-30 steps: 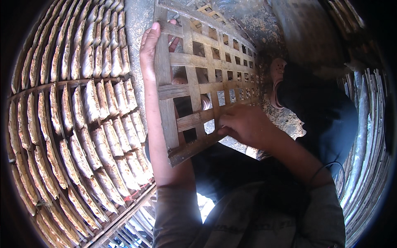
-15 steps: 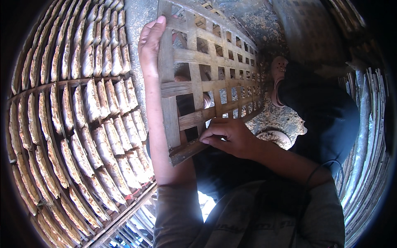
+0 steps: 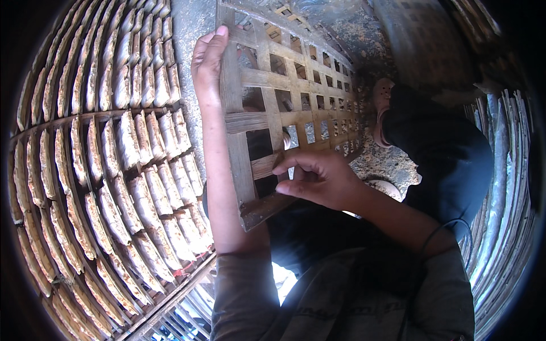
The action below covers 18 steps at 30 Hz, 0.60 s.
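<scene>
A long woven bamboo lattice panel stands tilted in front of me, its far end running away to the right. My left hand is closed on its left edge strip, with the thumb in front and the other fingers partly hidden behind it. Close to the panel's near corner is my right hand. Its thumb and forefinger are spread a little apart beside the lower edge bar, with no object visible between them. Whether those fingertips touch the slats I cannot tell.
Rows of whitish pieces with rough brown edges fill a slatted rack on the left. A pink clog is on my foot, on the crumb-strewn floor. A pale round object lies there too. Stacked thin strips stand at right.
My right thumb and forefinger, pinched at the panel's lower edge before, have come apart. The panel's near corner has shifted slightly right and down. My left hand keeps its grip.
</scene>
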Available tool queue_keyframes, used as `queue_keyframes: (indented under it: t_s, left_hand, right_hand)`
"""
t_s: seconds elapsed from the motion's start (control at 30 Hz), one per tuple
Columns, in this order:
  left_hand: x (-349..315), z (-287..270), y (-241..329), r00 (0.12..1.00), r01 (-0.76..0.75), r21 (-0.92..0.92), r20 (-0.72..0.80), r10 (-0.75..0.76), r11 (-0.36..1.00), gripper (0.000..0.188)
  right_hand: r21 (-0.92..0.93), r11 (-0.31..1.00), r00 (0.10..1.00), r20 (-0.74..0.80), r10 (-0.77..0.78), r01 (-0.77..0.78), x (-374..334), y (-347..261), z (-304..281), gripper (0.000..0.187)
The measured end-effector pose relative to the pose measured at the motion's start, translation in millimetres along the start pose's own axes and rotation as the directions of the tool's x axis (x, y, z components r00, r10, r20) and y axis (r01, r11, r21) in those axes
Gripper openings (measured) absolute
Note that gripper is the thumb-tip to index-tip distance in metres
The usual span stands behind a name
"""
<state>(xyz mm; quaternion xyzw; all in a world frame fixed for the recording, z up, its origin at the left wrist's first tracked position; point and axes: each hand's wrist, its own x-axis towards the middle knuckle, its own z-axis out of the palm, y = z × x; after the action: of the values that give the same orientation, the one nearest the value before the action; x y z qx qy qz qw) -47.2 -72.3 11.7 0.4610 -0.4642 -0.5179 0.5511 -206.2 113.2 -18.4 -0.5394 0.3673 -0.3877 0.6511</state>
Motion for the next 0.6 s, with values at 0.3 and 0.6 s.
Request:
queue_keyframes:
  t_s: [0.3, 0.6]
  left_hand:
    - [-1.5, 0.4, 3.1, 0.999, -0.013, -0.019, 0.031, 0.014, 1.000, 0.021]
    - [2.7, -3.7, 0.2, 0.994, 0.106, 0.015, -0.001, -0.106, 0.994, 0.027]
  right_hand:
    - [-0.248, 0.967, 0.956, 0.265, 0.127, -0.060, 13.6, -4.3, 5.1, 0.017]
    - [-0.404, 0.811, 0.895, 0.049, -0.444, 0.424, 6.4, 45.2, 23.3, 0.012]
